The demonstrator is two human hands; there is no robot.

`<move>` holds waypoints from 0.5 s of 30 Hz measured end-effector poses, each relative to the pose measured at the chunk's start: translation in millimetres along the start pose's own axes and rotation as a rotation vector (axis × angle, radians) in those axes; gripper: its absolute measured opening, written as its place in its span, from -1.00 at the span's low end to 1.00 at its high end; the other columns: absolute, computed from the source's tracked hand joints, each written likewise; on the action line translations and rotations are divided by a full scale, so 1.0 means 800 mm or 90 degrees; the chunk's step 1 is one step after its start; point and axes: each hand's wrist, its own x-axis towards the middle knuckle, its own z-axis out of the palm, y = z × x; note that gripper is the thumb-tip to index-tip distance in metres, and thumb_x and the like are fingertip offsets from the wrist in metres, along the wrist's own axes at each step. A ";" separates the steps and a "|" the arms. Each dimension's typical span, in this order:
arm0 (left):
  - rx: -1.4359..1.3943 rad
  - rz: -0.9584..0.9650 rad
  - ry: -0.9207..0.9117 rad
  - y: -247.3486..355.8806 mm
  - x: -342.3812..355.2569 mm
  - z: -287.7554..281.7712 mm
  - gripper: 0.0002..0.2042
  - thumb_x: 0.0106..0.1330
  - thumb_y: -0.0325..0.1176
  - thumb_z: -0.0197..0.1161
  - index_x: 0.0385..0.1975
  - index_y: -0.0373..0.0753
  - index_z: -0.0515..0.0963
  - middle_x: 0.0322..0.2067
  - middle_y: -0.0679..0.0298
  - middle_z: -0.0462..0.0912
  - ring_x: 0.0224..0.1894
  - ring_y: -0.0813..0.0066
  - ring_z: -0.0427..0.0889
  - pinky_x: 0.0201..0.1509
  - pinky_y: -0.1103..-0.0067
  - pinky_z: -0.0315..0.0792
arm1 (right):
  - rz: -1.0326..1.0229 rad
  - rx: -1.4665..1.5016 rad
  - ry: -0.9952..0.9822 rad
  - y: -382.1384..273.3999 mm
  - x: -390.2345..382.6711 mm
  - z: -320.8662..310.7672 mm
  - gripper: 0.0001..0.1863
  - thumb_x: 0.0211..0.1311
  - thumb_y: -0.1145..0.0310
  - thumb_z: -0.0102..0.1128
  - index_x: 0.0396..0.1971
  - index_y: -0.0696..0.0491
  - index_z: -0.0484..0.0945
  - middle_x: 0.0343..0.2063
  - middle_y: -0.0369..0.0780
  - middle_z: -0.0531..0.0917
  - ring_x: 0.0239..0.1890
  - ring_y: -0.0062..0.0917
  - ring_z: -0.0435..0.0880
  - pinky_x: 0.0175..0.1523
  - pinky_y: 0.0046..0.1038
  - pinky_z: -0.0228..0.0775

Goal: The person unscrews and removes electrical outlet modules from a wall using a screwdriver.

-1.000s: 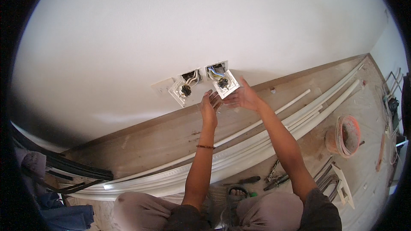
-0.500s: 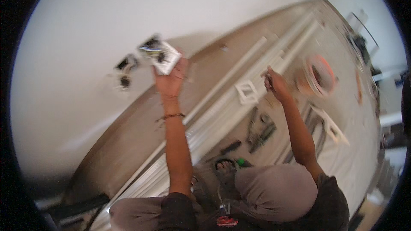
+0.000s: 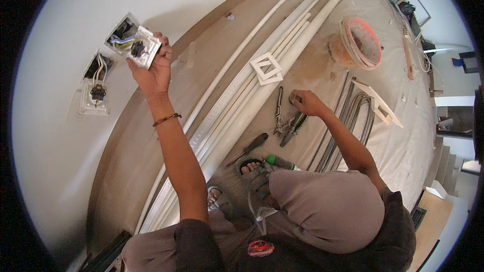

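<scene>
My left hand (image 3: pixel 152 73) grips a white wall socket (image 3: pixel 143 48) by its edge. Coloured wires run from its back into an open wall box (image 3: pixel 122 31). Below that, a second socket (image 3: pixel 97 93) hangs by its wires from another wall box (image 3: pixel 94 66). My right hand (image 3: pixel 305 103) is low over the floor with its fingers curled together; what is between them is hidden. Right beside it lie pliers with dark handles (image 3: pixel 293 130) and another hand tool (image 3: pixel 279 111).
Long white pipes (image 3: pixel 307 35) lie along the wall, with square white frames (image 3: pixel 266 68) on them. An orange bucket (image 3: pixel 348 50), bundled dark cable (image 3: pixel 348 126), a cut-out white panel (image 3: pixel 378 102), a dark-handled screwdriver (image 3: pixel 255 142) and a green-handled tool (image 3: pixel 279 161) are on the floor.
My right hand has come down from beside the pipes to the floor by the pliers. The left hand still holds the socket near the wall box. The view has shifted.
</scene>
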 end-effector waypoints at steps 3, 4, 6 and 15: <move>-0.018 0.016 0.001 -0.004 -0.005 -0.002 -0.32 0.26 0.11 0.14 0.26 -0.24 0.28 0.03 -0.06 0.39 0.02 0.08 0.36 -0.05 0.41 0.34 | -0.025 -0.099 -0.065 -0.033 -0.009 0.039 -0.66 0.15 0.30 0.18 -0.06 0.05 0.56 -0.30 -0.02 0.65 -0.16 -0.10 0.63 -0.03 -0.15 0.48; -0.012 0.027 -0.007 -0.005 -0.002 -0.001 -0.33 0.27 0.12 0.13 0.26 -0.24 0.28 0.04 -0.07 0.39 0.02 0.08 0.35 -0.05 0.41 0.34 | -0.119 -0.067 -0.061 -0.043 -0.020 0.056 -0.62 0.15 0.27 0.20 -0.03 0.05 0.54 -0.17 0.01 0.61 -0.07 -0.09 0.58 0.04 -0.14 0.44; -0.001 0.045 0.001 -0.008 0.000 -0.009 -0.30 0.34 0.22 -0.01 0.28 -0.23 0.28 0.03 -0.10 0.43 0.01 0.05 0.39 -0.02 0.40 0.36 | -0.241 -0.050 -0.114 -0.069 -0.027 0.081 -0.56 0.15 0.23 0.23 0.03 0.06 0.52 0.05 0.06 0.49 0.08 -0.04 0.48 0.18 -0.13 0.35; 0.057 0.059 0.012 -0.016 0.006 -0.012 -0.29 0.38 0.30 -0.12 0.23 -0.23 0.30 -0.02 -0.08 0.48 -0.08 0.09 0.45 -0.11 0.41 0.41 | -0.279 -0.177 -0.261 -0.085 -0.019 0.113 -0.43 0.02 0.29 0.38 0.10 0.06 0.49 0.11 0.05 0.44 0.15 -0.01 0.42 0.27 -0.13 0.28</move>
